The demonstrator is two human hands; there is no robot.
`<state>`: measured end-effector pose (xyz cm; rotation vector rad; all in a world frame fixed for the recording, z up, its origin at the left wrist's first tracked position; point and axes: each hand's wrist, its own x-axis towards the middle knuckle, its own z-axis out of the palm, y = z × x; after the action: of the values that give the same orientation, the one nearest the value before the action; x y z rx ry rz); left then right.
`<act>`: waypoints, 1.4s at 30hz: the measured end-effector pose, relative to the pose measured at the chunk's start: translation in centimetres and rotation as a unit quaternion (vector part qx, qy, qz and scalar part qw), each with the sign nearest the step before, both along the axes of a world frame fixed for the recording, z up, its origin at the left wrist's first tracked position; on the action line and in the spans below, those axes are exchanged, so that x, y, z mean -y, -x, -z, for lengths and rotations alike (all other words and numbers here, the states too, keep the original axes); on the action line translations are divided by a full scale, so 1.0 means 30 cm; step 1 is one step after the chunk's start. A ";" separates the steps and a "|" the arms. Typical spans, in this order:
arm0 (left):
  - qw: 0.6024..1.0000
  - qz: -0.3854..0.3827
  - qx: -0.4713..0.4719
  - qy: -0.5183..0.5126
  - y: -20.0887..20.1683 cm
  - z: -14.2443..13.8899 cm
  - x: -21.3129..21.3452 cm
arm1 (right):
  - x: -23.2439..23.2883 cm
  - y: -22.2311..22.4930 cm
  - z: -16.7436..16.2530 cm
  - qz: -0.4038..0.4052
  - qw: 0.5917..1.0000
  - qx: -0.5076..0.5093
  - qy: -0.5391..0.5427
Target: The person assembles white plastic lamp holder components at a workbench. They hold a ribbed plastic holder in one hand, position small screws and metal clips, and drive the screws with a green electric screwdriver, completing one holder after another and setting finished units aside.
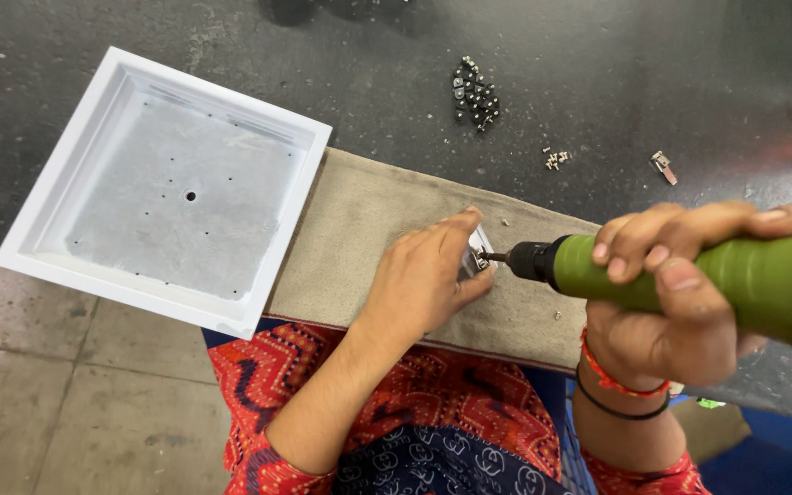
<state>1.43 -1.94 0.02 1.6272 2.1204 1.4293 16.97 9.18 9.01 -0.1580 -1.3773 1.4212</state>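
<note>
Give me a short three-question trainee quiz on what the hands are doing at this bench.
1. Which hand grips the green power screwdriver?
2. True or false: the white square tray lies on the beige cloth under the hands.
3. What does the left hand pinch against the driver's tip?

Key
1. The right hand.
2. False: it lies beside the cloth, overhanging the bench edge.
3. A small metal part.

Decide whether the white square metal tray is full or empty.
Empty: the white square metal tray shows only its bare grey floor with small holes; nothing lies inside.
</note>
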 end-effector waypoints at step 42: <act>0.992 -0.087 0.009 -0.086 -0.047 -0.091 0.054 | -0.013 0.003 0.104 -0.018 0.978 0.206 0.025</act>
<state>2.85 -3.56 2.76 1.5069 2.2336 1.7142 16.89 9.57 5.90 -0.4849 -1.6869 1.5084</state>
